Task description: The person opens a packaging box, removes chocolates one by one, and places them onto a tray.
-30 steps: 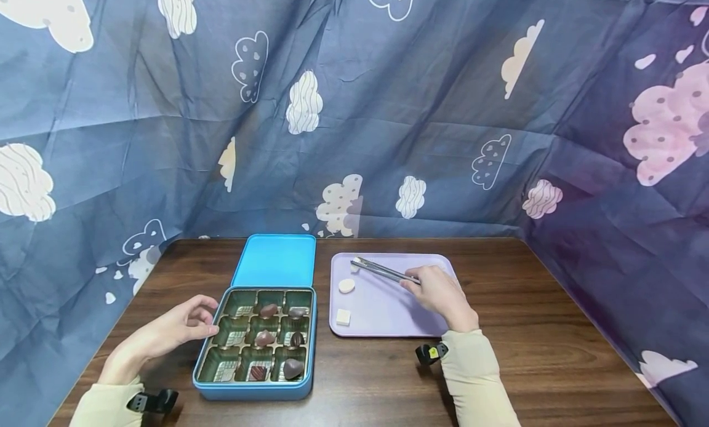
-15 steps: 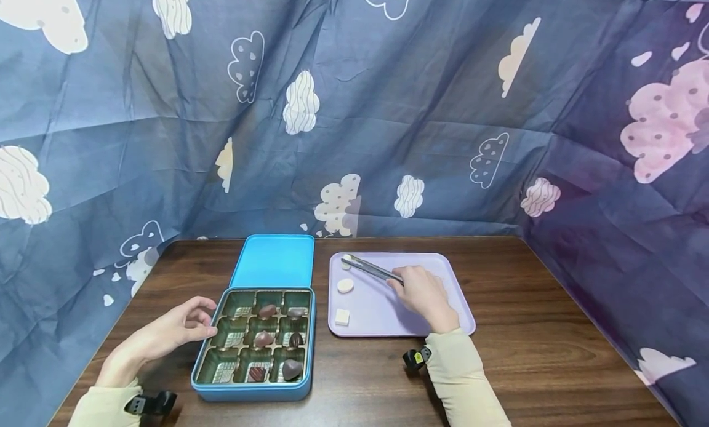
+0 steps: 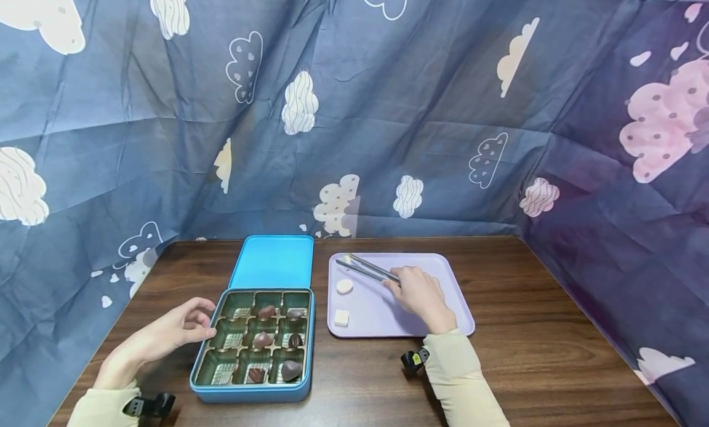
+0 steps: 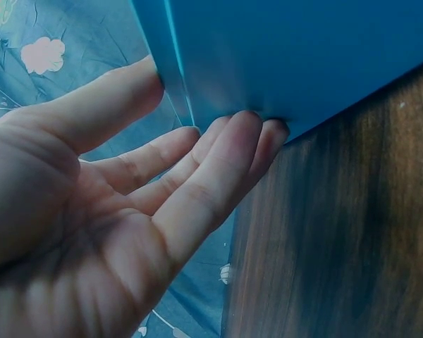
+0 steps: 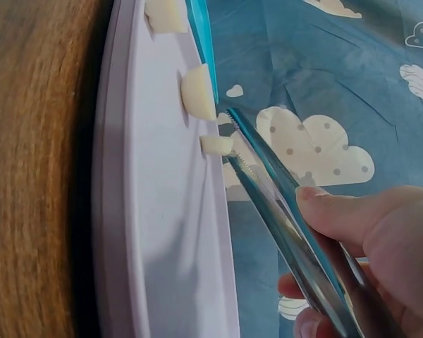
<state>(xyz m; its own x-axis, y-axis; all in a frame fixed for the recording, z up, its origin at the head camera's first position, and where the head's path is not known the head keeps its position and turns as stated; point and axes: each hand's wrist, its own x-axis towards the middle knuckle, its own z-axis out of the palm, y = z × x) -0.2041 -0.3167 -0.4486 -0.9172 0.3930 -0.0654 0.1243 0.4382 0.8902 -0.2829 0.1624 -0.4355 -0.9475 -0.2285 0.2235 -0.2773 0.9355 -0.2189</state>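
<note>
My right hand (image 3: 423, 295) holds metal tongs (image 5: 285, 225) over the lilac tray (image 3: 399, 325). Their serrated tips stand apart, and a small cream-white chocolate (image 5: 217, 145) lies between them at the tray's far left corner. Nearer me on the tray are a round white chocolate (image 3: 344, 286) and a square one (image 3: 341, 318). To the left stands a lidded blue tin (image 3: 252, 394) with gold compartments, several holding brown chocolates (image 3: 262, 339). My left hand (image 3: 166, 335) touches the tin's left side; in the left wrist view its fingertips rest against the wall and the thumb on the edge.
The tin's blue lid (image 3: 279, 261) lies folded back behind it. Both tin and tray stand on a dark wooden table (image 3: 532, 328). A blue cloth (image 3: 354, 119) with cloud prints hangs behind the table and along its sides.
My right hand has moved left with the tongs, and the tips have spread wider. The small cream-white chocolate has shifted left with them. The left hand has stayed at the tin.
</note>
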